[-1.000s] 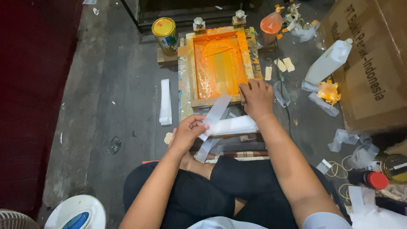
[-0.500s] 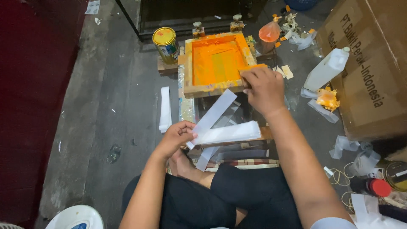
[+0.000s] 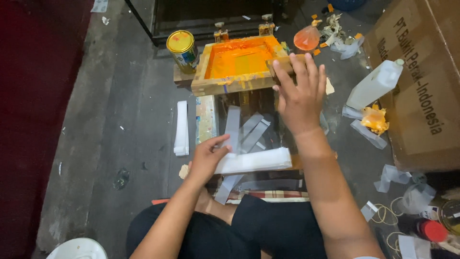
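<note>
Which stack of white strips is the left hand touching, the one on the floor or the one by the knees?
The left hand rests on the long white strip stack lying crosswise by the knees; the folded white stack lies untouched on the floor.

Wooden screen frame (image 3: pixel 239 64) — orange-inked, tilted up; white strip stack (image 3: pixel 254 161) lies flat below it.

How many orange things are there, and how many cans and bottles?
Orange things: 3, the wooden screen frame, the orange bag, the crumpled orange rag
Paint cans: 1, the yellow-lidded can
White plastic bottles: 1, the bottle
Total: 5
</note>
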